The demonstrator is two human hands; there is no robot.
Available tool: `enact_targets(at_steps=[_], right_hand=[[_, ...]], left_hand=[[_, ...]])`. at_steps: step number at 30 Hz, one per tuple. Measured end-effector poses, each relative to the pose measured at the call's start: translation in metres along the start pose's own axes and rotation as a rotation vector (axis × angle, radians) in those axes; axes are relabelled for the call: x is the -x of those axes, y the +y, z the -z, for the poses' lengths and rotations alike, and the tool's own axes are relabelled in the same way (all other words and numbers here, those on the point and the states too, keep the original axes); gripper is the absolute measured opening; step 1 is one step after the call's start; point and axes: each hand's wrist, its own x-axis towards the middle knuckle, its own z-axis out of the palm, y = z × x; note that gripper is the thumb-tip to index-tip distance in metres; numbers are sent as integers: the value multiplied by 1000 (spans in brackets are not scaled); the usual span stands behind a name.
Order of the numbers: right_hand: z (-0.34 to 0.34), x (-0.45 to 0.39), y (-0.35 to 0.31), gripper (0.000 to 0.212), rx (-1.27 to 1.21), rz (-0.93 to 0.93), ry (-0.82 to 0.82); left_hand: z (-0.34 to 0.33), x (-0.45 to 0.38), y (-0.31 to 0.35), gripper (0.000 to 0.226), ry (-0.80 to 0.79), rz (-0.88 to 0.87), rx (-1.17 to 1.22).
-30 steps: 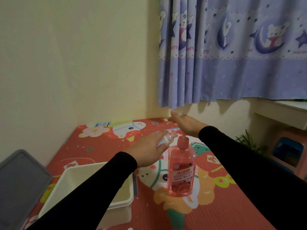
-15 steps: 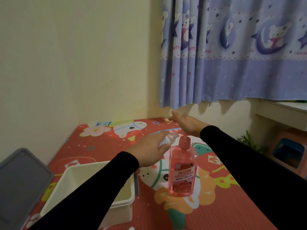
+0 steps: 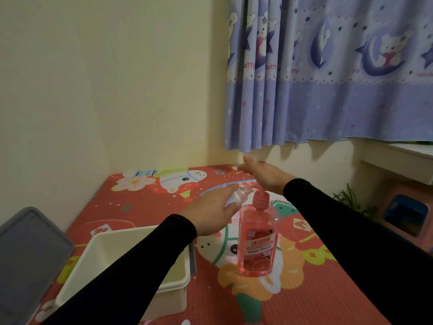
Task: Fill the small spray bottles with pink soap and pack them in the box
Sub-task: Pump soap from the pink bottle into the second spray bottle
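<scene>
A tall pump bottle of pink soap [image 3: 257, 245] stands upright on the red patterned mat [image 3: 145, 198]. My left hand [image 3: 210, 214] is shut on a small clear spray bottle [image 3: 236, 195], holding its open end against the pump's spout. My right hand [image 3: 264, 174] lies flat, fingers stretched out, on top of the pink pump head [image 3: 260, 199]. The white plastic box [image 3: 105, 252] sits at the lower left, partly hidden by my left sleeve; I cannot see inside it.
A grey lid [image 3: 25, 256] leans at the far left edge. Cream walls close the mat's far and left sides. A blue bear-print curtain [image 3: 328, 73] hangs behind. At right are a white shelf [image 3: 398, 158], a small plant [image 3: 349, 198] and a pink stool [image 3: 407, 214].
My head has drifted slightly, shifting the scene a little. Both hands stay in the same hold on the small bottle and the pump.
</scene>
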Motion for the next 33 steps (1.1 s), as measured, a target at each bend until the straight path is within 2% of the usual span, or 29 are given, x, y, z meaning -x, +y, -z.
enact_targets(at_steps=[2,7,11,15,19,24,33], right_hand=[[3,0,-3,96,19,-38,2],[-7,-1,4,68,-24,38,10],[-10,2,6,65,3,17,-12],[-6,4,1,65,57,38,-19],[2,4,-4,90,68,-16,30],[7,12,-12,71,131,44,105],[9,23,-21,66,112,56,239]], left_hand=[[3,0,2,36,11,-5,-6],[-6,0,-4,46,-42,19,-17],[-9,1,-4,54,-60,46,-54],[-6,0,-4,45,-35,36,7],[-1,1,1,38,13,5,44],[2,5,6,33,20,32,81],[3,13,2,33,28,96,119]])
